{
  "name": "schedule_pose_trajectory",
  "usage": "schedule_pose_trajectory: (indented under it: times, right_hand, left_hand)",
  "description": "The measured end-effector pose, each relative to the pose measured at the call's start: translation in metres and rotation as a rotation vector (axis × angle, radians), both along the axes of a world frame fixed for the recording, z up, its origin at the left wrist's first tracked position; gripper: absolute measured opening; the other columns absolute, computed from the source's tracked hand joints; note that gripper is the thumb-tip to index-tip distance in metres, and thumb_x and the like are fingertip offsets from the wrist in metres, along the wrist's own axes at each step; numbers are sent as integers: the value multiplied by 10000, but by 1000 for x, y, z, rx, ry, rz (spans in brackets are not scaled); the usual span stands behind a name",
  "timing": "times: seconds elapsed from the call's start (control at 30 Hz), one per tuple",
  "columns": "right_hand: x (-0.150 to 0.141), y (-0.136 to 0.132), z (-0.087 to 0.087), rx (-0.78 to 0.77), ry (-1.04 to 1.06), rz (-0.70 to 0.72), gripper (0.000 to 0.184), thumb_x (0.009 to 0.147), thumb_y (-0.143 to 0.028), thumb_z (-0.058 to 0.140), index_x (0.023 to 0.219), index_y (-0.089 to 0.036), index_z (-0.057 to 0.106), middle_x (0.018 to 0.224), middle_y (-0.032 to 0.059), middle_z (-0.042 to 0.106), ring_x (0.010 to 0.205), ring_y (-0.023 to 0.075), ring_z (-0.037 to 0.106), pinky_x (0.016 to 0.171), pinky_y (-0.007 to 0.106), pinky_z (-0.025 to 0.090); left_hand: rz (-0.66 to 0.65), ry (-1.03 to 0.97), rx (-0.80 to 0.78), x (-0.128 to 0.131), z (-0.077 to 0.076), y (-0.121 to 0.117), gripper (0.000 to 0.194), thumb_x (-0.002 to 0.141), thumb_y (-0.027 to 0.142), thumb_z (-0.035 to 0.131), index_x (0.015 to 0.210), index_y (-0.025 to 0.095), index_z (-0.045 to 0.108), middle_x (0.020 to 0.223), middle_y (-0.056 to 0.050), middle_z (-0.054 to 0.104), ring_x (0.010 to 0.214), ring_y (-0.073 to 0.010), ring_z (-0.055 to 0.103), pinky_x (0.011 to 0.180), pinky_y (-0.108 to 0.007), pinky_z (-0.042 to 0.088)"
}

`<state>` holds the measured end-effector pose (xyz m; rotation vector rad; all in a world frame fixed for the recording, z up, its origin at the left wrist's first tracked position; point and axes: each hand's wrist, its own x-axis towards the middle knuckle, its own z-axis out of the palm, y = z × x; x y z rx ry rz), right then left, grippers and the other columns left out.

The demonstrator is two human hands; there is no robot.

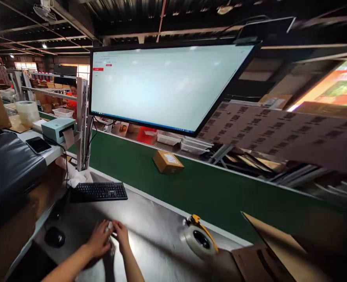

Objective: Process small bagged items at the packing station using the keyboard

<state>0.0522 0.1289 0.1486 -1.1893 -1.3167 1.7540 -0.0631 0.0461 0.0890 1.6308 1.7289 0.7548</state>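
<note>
Just above the steel worktop [158,231], my left hand [99,239] and my right hand [121,235] meet in front of the keyboard. A small whitish scrap [110,226] shows between their fingertips, too small to name, and both hands pinch it. Below them the metal carries a dark reflection. The black keyboard [99,191] lies beyond my hands, apart from them. To their left sits a black mouse [55,237]. A tape dispenser [201,237] with a yellow frame and a wide clear roll rests to the right.
A green conveyor belt [126,156] runs behind the worktop, carrying a small cardboard box [168,161]. Above hangs a large monitor [161,86]. An open carton [264,258] stands at right front. At left are a label printer [59,129] and a phone [38,144].
</note>
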Motion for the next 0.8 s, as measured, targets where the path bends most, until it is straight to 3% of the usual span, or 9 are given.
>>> schedule_pose_trajectory:
  times: [0.07,0.13,0.23,0.33,0.43,0.57,0.7,0.8]
  right_hand:
    - [10,-9,15,-55,25,-27,521,402,-650,815,640,-230,618,531,-35,558,491,139,526,547,327,493]
    - [20,-16,24,-113,57,-31,509,401,-581,862,705,-217,675,609,-12,642,564,144,581,619,330,527]
    - [33,-22,27,-154,115,-35,508,418,-496,911,794,-203,735,735,15,721,677,156,634,701,322,544]
    - [45,-30,28,-144,161,-69,497,447,-456,934,842,-213,756,798,13,744,734,166,653,730,317,548]
    - [57,-41,33,-41,148,-112,451,504,-467,927,841,-216,762,768,9,736,705,168,639,688,315,540]
    - [69,-48,37,207,48,-248,429,632,-550,848,872,-205,762,866,41,756,771,179,660,695,315,552]
    - [74,-48,34,67,93,-161,431,622,-494,847,926,-205,749,930,39,762,767,172,680,614,273,549]
    - [75,-53,27,-23,140,-221,354,550,-368,850,823,-196,707,838,-5,733,698,135,647,577,237,537]
  left_hand:
    - [37,-204,174,3,25,-10,662,629,235,746,1290,209,733,1411,-209,663,1341,-476,586,1144,-709,419]
    - [68,-293,214,6,39,-17,575,693,234,687,1267,208,709,1294,-152,722,1241,-384,662,1134,-642,464]
    - [88,-418,233,11,39,-20,535,750,246,664,1283,209,643,1266,-106,708,1183,-289,670,1130,-544,491]
    - [79,-531,256,19,34,-24,457,771,280,672,1220,206,628,1230,-92,691,1127,-255,674,1077,-481,529]
    - [80,-586,311,27,44,-27,327,840,316,635,1148,206,650,1142,-80,711,1057,-238,690,1005,-435,559]
    - [76,-547,336,30,65,-20,235,938,319,539,1034,198,717,1056,-78,746,1022,-232,690,967,-399,554]
    - [-55,-293,300,24,79,-5,356,949,222,465,1229,172,681,1204,-100,733,1087,-229,682,972,-379,547]
    - [-213,-16,261,21,84,0,500,910,129,457,1391,169,586,1265,-95,714,1095,-222,677,1021,-398,527]
